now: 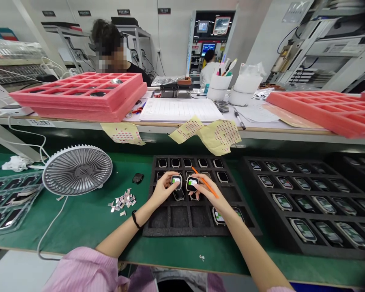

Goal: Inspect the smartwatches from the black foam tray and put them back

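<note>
Over the black foam tray [182,231], my left hand [163,190] grips a smartwatch case [177,181] with a lit screen. Beside it, my right hand [207,190] is closed on a second smartwatch case [192,183], also lit green and white. An orange pen-like stick [207,182] lies slantwise in the right hand. Several watch cases with dark screens fill the tray's back rows. A lit watch case [219,215] stands in the front right, partly behind my right forearm. Another watch case [179,195] rests just under my left hand.
At the left stand a grey fan [79,170] and a pile of small metallic pieces [122,201]. A second foam tray [295,239] of watch cases is on the right. Pink foam trays [79,105] rest on the shelf above. A person [109,48] sits across.
</note>
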Motion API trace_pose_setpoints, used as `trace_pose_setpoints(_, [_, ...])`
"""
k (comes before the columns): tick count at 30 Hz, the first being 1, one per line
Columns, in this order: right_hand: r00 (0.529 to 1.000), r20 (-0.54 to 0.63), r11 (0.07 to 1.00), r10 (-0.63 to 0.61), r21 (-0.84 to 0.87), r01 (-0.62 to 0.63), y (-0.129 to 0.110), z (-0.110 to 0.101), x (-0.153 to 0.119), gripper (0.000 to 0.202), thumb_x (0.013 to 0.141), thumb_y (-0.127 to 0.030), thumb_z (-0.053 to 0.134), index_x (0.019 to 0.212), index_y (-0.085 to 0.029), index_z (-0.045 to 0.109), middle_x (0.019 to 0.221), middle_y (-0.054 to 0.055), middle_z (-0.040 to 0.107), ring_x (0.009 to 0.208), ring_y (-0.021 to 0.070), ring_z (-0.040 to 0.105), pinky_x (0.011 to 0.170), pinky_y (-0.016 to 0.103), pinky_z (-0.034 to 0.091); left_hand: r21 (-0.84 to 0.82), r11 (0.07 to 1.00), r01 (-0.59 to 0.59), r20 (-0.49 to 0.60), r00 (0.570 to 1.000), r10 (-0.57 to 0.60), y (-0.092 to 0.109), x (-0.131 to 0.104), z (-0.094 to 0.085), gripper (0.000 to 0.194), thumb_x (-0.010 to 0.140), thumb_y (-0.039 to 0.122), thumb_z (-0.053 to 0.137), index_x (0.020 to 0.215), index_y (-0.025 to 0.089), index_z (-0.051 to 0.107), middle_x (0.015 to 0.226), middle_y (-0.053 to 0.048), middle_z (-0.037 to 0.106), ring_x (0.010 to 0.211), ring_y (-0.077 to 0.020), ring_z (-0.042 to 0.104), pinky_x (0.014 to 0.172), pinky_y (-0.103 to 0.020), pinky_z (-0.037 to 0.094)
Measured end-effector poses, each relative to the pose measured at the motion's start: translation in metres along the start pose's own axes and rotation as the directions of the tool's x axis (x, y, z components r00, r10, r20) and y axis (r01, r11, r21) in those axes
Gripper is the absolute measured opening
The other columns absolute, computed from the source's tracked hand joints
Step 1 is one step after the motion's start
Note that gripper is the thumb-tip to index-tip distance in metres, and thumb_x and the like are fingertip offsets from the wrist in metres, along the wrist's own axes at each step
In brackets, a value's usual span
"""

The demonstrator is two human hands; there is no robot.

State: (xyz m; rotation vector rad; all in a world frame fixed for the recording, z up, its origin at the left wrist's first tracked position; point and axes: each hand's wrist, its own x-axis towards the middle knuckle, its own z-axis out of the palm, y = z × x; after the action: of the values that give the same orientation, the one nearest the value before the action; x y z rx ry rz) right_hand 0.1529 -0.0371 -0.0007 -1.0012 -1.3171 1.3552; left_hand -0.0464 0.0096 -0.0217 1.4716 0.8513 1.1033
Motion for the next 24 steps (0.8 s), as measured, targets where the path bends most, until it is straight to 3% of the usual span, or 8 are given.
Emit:
trace_pose_setpoints(6, [1.0, 0.009, 1.0, -0.014, 0.011, 0.014, 0.0042, -0.0009, 0.0014, 0.03, 0.084, -0.035, 0.061, 0.11, -0.025, 0.052, 0.104, 0.005, 0.06, 0.069, 0.0157, 0.067, 0.052, 0.024, 0.049, -0.092, 0.995, 0.045, 0.026, 0.999, -0.043, 0.0019, -0.0002, -0.0004, 0.035, 0.082, 0.044, 0.06, 0.105, 0.017, 0.06, 0.104, -0.009, 0.065, 0.089, -0.0181, 0.061, 0.072, -0.025, 0.049])
trace_pose_setpoints(24, [0.999, -0.035, 1.0, -0.013, 0.006, 0.013, 0.0006, 0.0025, -0.0004, 0.024, 0.086, -0.037, 0.06, 0.104, -0.022, 0.055, 0.084, 0.001, 0.061, 0.062, 0.0142, 0.065, 0.051, 0.024, 0.047, -0.069, 0.997, 0.046, 0.05, 0.998, -0.043, -0.0012, -0.001, -0.0002, 0.032, 0.084, 0.04, 0.058, 0.107, 0.016, 0.059, 0.109, -0.009, 0.062, 0.091, -0.0173, 0.059, 0.07, -0.023, 0.047])
